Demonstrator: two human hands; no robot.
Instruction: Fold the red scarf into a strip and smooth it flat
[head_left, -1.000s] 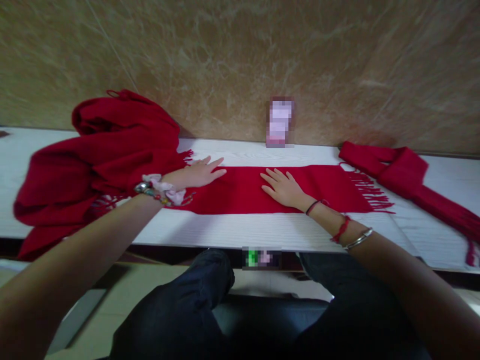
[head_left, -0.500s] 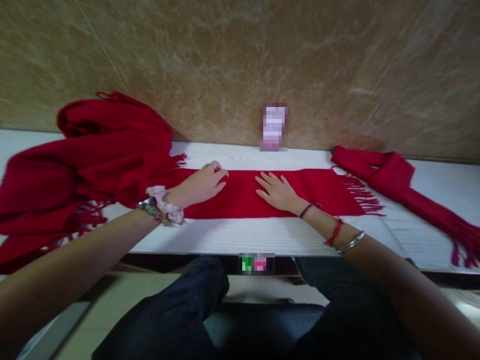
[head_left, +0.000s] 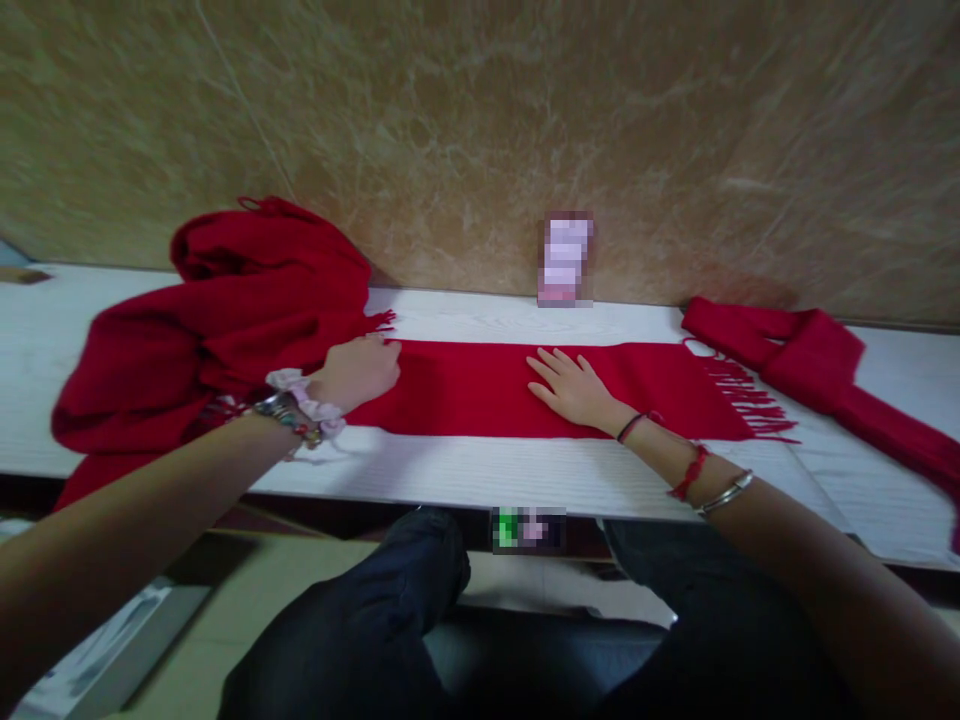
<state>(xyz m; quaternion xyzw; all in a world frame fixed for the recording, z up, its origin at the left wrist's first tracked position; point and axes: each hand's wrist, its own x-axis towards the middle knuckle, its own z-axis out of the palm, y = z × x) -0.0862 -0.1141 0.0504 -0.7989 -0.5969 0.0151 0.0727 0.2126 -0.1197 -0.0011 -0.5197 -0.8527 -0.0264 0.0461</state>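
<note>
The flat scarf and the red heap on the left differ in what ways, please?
The flat scarf lies spread out straight; the red heap is bunched in loose folds. The flat scarf lies low on the table, while the red heap piles up higher. Both are red and fringed.

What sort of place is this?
Probably an indoor workspace, perhaps for textiles: a narrow white table by a marble-patterned wall, with a fringed red cloth laid flat on it.

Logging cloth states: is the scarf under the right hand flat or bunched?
Flat: the red scarf lies as a smooth band beneath the right hand; whether it's folded in layers, I cannot tell.
</note>
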